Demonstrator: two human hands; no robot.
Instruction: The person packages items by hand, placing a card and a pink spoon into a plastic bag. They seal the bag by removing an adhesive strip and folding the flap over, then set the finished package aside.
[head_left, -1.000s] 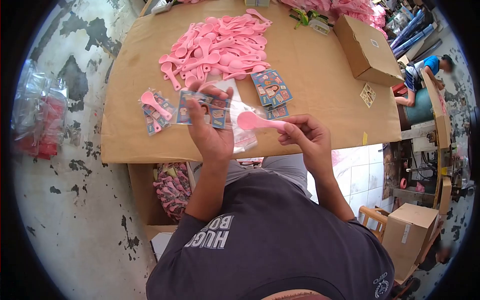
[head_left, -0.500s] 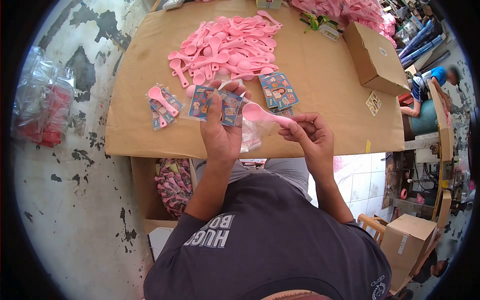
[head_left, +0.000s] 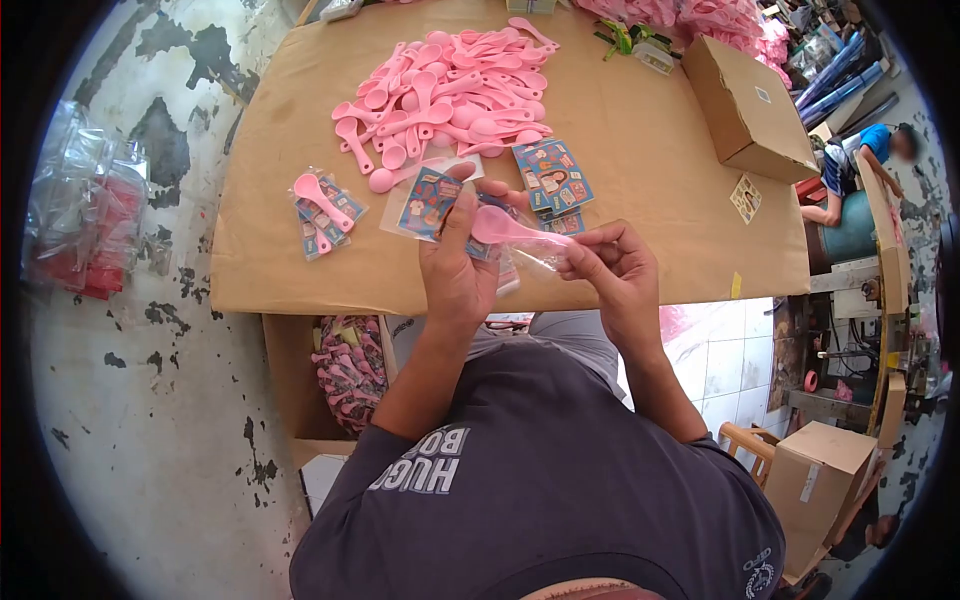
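Note:
My left hand (head_left: 458, 250) is closed on a blue printed card (head_left: 425, 205) in a clear plastic bag, thumb across its front. Between the fingertips of my right hand (head_left: 615, 265) is the handle of a pink spoon (head_left: 510, 229); its bowl overlaps the card and bag beside my left fingers. Clear film shows under the spoon's handle. A stack of similar blue cards (head_left: 555, 175) lies just beyond my hands. To the left, bagged cards with pink spoons (head_left: 322, 200) lie on the table. Behind, a large heap of pink spoons (head_left: 450, 90) spreads out.
A cardboard box (head_left: 745, 110) stands at the table's right, with a sticker sheet (head_left: 745, 199) near it. Below the table's left edge, an open carton holds packed pink spoons (head_left: 348, 375). Clear bags (head_left: 85, 200) hang or lie far left. Another person (head_left: 860, 165) sits far right.
The spoon has moved left, its bowl now over the card and bag. My left hand has shifted slightly right and tilted the card.

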